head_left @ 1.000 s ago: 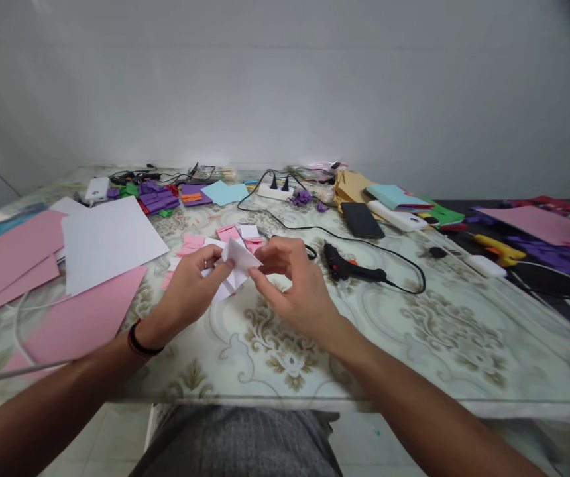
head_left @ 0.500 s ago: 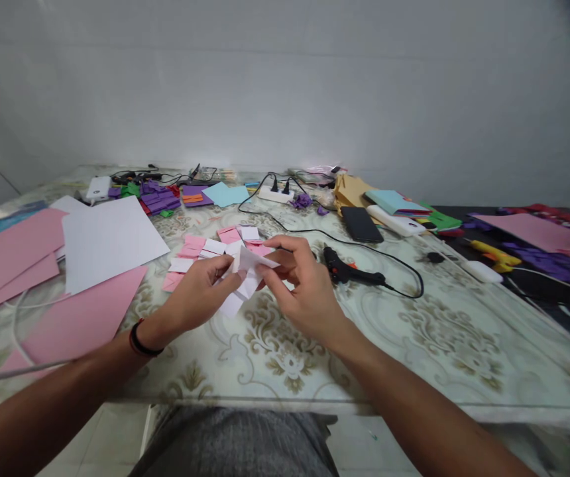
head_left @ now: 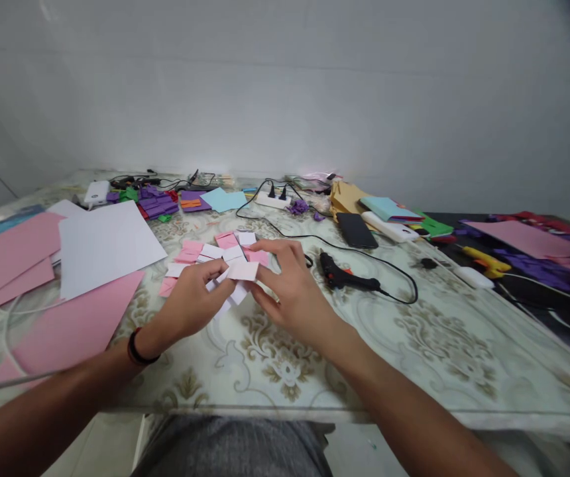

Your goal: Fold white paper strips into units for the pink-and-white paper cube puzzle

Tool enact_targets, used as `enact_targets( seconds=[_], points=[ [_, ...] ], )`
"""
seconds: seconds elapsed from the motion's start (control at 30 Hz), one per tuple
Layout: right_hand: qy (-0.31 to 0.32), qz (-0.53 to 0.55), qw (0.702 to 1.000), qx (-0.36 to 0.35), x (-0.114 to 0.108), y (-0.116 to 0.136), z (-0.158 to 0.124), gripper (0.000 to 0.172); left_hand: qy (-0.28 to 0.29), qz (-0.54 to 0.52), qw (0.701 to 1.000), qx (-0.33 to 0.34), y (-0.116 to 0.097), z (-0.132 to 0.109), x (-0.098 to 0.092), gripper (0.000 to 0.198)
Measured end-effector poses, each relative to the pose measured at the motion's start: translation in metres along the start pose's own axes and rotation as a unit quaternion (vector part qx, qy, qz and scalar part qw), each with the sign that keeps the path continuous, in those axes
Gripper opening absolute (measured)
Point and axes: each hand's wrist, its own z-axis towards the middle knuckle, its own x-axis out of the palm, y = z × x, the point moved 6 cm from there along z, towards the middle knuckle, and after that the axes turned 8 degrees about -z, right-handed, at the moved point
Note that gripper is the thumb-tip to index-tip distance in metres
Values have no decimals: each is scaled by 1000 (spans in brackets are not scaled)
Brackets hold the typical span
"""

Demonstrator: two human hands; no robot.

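A small piece of folded white paper (head_left: 243, 270) is held between my two hands, above the middle of the table. My left hand (head_left: 196, 295) pinches its left end with thumb and fingers. On the other side my right hand (head_left: 287, 285) grips the right end between thumb and forefinger. Under and behind the hands lie several small folded pieces, pink (head_left: 190, 250) and white (head_left: 211, 252). Part of this group is hidden by my fingers.
Large white sheet (head_left: 111, 245) and pink sheets (head_left: 86, 324) lie left. Black glue gun (head_left: 347, 273) with its cable and a black phone-like object (head_left: 357, 230) are right. Behind stand a power strip (head_left: 272, 199) and purple paper strips (head_left: 156, 202). A yellow glue gun (head_left: 486, 260) lies far right.
The white paper has gone from an opened, pointed shape to a flatter, narrow rectangular one. Both hands still hold it, and the right fingers have shifted slightly. The whole view has moved a little.
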Motion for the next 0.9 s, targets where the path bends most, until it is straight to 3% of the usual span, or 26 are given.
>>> enact_targets(
  seconds=[0.13,0.67,0.8,0.9],
  points=[
    [40,18,999,-7,9,-3,0,22,-7,46,999,3,3,-1,1,24],
    [36,56,997,33,11,-8,-4,11,26,1,1000,7,0,-1,4,24],
    [66,64,995,37,18,-11,-6,6,71,11,997,23,-1,-2,9,23],
    [52,65,996,30,16,-12,-6,9,80,-17,996,21,1,-1,10,19]
  ],
)
